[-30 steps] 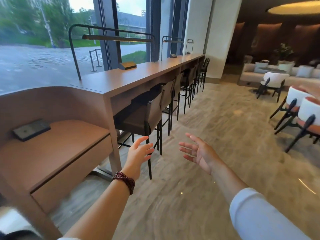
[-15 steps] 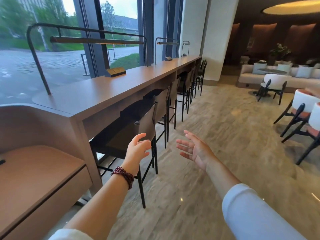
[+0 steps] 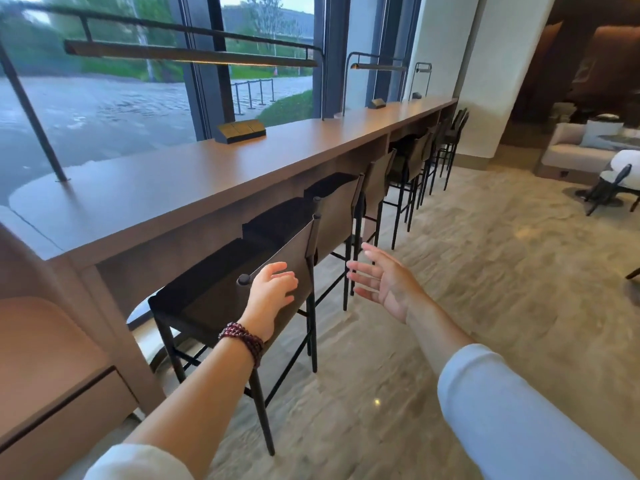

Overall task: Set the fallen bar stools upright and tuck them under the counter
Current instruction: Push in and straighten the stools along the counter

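Observation:
A long brown counter (image 3: 214, 174) runs along the windows. Several dark bar stools stand upright in a row under its edge. The nearest stool (image 3: 214, 299) has a dark seat, a thin brown backrest and black metal legs. My left hand (image 3: 272, 294), with a red bead bracelet at the wrist, lies open against the top of that backrest, fingers spread. My right hand (image 3: 384, 282) hovers open in the air to the right of the backrest, touching nothing. The second stool (image 3: 337, 216) stands just beyond. No fallen stool is in view.
A lower brown desk (image 3: 52, 358) sits at the left. Bar lamps (image 3: 190, 53) arch over the counter, with a socket box (image 3: 240, 130) on it. A white pillar (image 3: 485, 74) ends the counter. Lounge chairs (image 3: 620, 178) and a sofa (image 3: 581, 147) stand on the marble floor at right.
I have moved closer along the counter. My left hand has reached forward onto the nearest stool's backrest; my right hand stays open beside it.

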